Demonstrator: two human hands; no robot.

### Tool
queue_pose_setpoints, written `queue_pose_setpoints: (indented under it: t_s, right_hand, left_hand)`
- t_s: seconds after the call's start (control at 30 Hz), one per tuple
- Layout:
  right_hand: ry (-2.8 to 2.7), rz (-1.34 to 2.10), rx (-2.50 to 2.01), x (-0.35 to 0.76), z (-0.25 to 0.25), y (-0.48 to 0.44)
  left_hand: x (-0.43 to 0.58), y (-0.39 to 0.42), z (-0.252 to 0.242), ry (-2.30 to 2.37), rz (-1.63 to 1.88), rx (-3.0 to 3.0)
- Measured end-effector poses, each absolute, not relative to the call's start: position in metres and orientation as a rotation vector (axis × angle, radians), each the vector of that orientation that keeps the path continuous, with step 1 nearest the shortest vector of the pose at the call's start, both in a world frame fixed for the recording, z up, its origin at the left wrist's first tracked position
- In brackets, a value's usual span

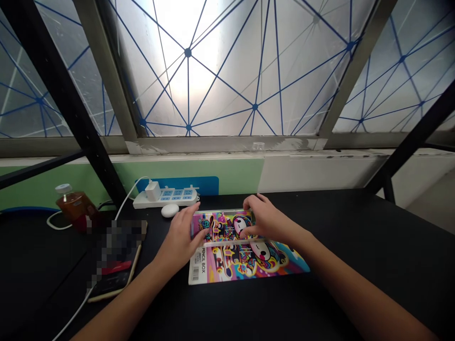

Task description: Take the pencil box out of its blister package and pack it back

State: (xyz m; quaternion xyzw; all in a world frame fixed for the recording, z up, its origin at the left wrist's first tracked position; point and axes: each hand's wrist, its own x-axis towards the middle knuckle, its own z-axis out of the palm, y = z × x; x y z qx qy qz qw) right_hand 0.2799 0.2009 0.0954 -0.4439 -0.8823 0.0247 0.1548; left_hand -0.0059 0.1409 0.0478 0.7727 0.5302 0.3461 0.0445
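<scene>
Across the black worktop (359, 227) from us, the pencil box (249, 265) lies near the middle, covered in bright cartoon print. A pale strip (227, 242) crosses it, and its far part sits over or above the near part, though from this angle we cannot tell whether that part is raised or simply folded flat. Both hands are on the far part. Our left hand (179, 239) curves around its left end, fingers closed against the edge and thumb on the print. Our right hand (268, 220) arches over the right side, fingers reaching the far edge and thumb coming in on the near side, so the two hands hold it between them. At the near left corner of the box, a barcode label (195, 269) sits beside the printed words "PENCIL BOX". Just beyond our left hand lies a smooth white oval object (169, 210), and behind it runs a white power strip (165, 200) with a white plug adapter (152, 191) in it. Further left are a pixelated phone (115, 260) and an amber bottle (75, 208) with a white cap.
</scene>
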Motion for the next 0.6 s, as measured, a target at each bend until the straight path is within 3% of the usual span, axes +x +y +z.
queue_pose_setpoints:
  t_s: [0.4, 0.6]
  right_hand:
    - [-2.370, -0.572, -0.879, 0.290, 0.118, 0.118]
    - [-2.455, -0.681, -0.683, 0.321, 0.062, 0.059]
  left_hand:
    - [-0.004, 0.088, 0.099, 1.355, 1.313, 2.720]
    - [0.005, 0.027, 0.050, 1.378, 1.114, 2.780]
